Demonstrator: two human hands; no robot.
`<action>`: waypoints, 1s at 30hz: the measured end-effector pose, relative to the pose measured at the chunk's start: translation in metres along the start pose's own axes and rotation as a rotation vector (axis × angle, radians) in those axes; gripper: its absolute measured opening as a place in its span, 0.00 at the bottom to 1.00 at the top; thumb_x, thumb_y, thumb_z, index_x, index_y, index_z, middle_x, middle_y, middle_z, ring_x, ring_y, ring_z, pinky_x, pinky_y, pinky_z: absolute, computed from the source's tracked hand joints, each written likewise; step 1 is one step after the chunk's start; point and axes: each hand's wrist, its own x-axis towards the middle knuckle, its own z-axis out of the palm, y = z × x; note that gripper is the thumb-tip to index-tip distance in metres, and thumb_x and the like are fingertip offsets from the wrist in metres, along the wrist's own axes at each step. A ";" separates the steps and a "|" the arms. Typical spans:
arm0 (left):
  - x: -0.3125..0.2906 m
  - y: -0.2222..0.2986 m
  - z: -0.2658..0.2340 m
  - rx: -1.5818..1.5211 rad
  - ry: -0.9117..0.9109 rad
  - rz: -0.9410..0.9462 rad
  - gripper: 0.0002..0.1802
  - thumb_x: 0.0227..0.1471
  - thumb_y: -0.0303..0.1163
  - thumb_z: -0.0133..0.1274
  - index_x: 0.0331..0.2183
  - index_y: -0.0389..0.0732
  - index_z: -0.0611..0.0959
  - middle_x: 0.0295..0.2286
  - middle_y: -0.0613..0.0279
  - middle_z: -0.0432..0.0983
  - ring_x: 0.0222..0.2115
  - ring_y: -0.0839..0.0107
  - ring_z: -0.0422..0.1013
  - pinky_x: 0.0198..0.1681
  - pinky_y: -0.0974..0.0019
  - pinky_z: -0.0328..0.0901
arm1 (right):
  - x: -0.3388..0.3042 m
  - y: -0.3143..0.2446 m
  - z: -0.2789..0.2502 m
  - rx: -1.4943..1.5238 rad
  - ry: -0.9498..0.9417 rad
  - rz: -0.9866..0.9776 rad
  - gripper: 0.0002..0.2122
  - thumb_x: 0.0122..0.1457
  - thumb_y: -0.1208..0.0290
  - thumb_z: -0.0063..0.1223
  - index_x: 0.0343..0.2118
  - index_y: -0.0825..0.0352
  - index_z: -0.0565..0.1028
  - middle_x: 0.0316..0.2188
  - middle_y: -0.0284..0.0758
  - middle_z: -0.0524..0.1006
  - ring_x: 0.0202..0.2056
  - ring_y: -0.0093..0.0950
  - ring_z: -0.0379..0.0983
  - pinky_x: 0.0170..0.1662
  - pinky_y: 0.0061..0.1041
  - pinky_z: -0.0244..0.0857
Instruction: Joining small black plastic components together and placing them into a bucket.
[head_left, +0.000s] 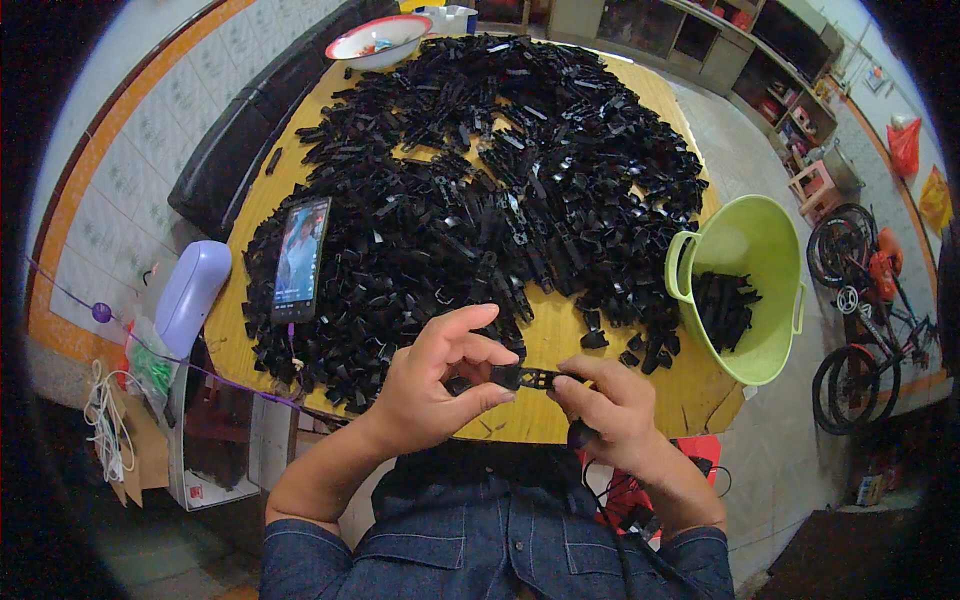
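Near the front edge of the table, my left hand (425,385) pinches the wide end of a black plastic strip (538,379) between thumb and fingers. My right hand (612,402) grips the other end, so the strip lies level between both hands. Openings show along its middle. Whether the wide end is a separate piece fitted onto the strip, I cannot tell. Just beyond my hands spreads a large heap of black plastic parts (430,215), some long and slotted, others short and curved.
A phone (302,255) with a lit screen leans on the heap at left. The yellow table (560,400) holds a red-rimmed bowl (380,42) at the far left. At right, a green basket (745,215) contains black parts (727,308). A bicycle (868,320) stands farther right.
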 end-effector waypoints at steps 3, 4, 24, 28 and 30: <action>0.001 0.006 0.001 0.054 -0.004 0.014 0.37 0.39 0.23 0.61 0.50 0.38 0.63 0.31 0.60 0.76 0.27 0.77 0.72 0.32 0.72 0.69 | -0.002 -0.003 -0.001 -0.029 -0.019 0.020 0.15 0.40 0.77 0.56 0.35 0.65 0.73 0.32 0.38 0.72 0.25 0.33 0.71 0.23 0.28 0.64; 0.001 0.009 0.001 0.102 -0.008 0.024 0.36 0.39 0.24 0.61 0.50 0.38 0.64 0.31 0.60 0.76 0.27 0.77 0.72 0.32 0.72 0.69 | -0.002 -0.003 -0.002 -0.029 -0.018 0.021 0.15 0.40 0.77 0.56 0.35 0.65 0.73 0.32 0.38 0.72 0.25 0.33 0.71 0.23 0.28 0.64; 0.008 0.005 0.054 -0.731 -0.478 -0.323 0.52 0.45 0.64 0.45 0.58 0.39 0.47 0.54 0.49 0.55 0.55 0.60 0.54 0.57 0.56 0.48 | -0.023 -0.037 0.018 -0.171 -0.054 -0.143 0.08 0.36 0.73 0.49 0.24 0.65 0.68 0.28 0.39 0.71 0.22 0.30 0.67 0.18 0.24 0.61; 0.027 -0.027 0.071 -0.756 -0.271 -0.398 0.35 0.53 0.53 0.43 0.55 0.40 0.61 0.50 0.54 0.63 0.52 0.63 0.59 0.55 0.59 0.53 | -0.015 -0.042 -0.007 -0.293 -0.440 0.345 0.13 0.38 0.76 0.51 0.32 0.65 0.71 0.29 0.39 0.72 0.30 0.35 0.68 0.27 0.32 0.64; 0.050 -0.028 0.069 -0.262 -0.225 -0.347 0.28 0.53 0.48 0.44 0.51 0.40 0.66 0.47 0.55 0.66 0.49 0.62 0.62 0.52 0.60 0.57 | -0.015 -0.019 -0.021 -0.383 0.038 0.436 0.24 0.33 0.84 0.54 0.40 0.65 0.68 0.27 0.39 0.70 0.31 0.39 0.68 0.32 0.32 0.63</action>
